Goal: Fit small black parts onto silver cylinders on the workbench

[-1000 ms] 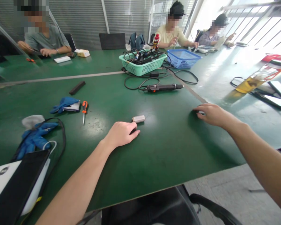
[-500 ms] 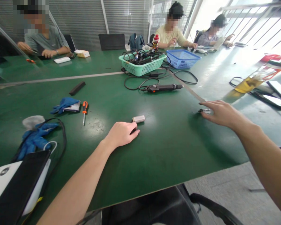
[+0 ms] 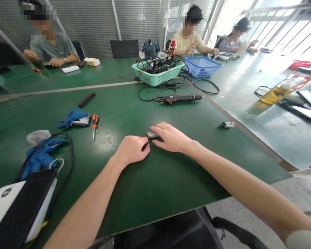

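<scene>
A small silver cylinder [image 3: 150, 134] lies on the green table [image 3: 171, 180], mostly covered by my right hand [image 3: 171, 137]. That hand's fingers are pressed together over the cylinder, gripping it. My left hand [image 3: 132, 149] rests just left of it as a loose fist, its fingertips close to the cylinder's end. Whether it holds anything is hidden. A small silver and black part [image 3: 227, 124] lies alone on the table farther right.
An electric screwdriver [image 3: 182, 99] with its cable lies behind, before a green basket [image 3: 158, 74] and a blue basket [image 3: 202, 65]. An orange-handled screwdriver [image 3: 94, 122], blue gloves [image 3: 41, 155] and a white device [image 3: 12, 204] are at left. Three people sit across the table.
My right hand let go of the small part at the right and swung left onto the silver cylinder. My left hand stayed in place.
</scene>
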{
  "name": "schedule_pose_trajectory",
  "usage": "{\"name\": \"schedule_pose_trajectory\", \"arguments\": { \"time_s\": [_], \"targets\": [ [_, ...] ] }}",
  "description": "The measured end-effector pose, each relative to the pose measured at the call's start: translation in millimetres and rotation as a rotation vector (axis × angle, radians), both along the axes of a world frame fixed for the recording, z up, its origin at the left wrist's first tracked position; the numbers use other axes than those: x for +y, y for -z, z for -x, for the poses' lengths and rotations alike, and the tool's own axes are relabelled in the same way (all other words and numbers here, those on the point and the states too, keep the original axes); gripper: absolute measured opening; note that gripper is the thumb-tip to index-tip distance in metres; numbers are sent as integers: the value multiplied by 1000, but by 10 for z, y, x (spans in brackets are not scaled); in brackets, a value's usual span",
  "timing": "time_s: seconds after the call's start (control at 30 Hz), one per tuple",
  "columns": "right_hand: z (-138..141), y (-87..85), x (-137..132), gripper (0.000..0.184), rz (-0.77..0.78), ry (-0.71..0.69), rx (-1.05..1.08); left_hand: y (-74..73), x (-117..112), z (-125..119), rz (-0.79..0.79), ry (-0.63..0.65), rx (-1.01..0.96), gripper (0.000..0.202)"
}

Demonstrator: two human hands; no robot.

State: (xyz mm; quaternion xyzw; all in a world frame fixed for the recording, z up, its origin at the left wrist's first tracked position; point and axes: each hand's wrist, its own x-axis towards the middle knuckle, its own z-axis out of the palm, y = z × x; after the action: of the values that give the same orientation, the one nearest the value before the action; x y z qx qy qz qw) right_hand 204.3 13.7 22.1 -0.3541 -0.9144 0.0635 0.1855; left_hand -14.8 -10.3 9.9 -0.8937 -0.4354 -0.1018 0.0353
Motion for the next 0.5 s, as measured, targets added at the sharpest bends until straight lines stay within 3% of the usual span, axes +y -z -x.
{"name": "schedule_pose_trajectory", "arguments": {
  "time_s": [0.17,0.5],
  "targets": [
    [113,38,-14,26,51,53,-39,-1,-5,-15,6,-87,-2,19],
    [-100,67,-184,27,114,-14,55,12,25,-55,21,-89,14,17]
  ]
}}
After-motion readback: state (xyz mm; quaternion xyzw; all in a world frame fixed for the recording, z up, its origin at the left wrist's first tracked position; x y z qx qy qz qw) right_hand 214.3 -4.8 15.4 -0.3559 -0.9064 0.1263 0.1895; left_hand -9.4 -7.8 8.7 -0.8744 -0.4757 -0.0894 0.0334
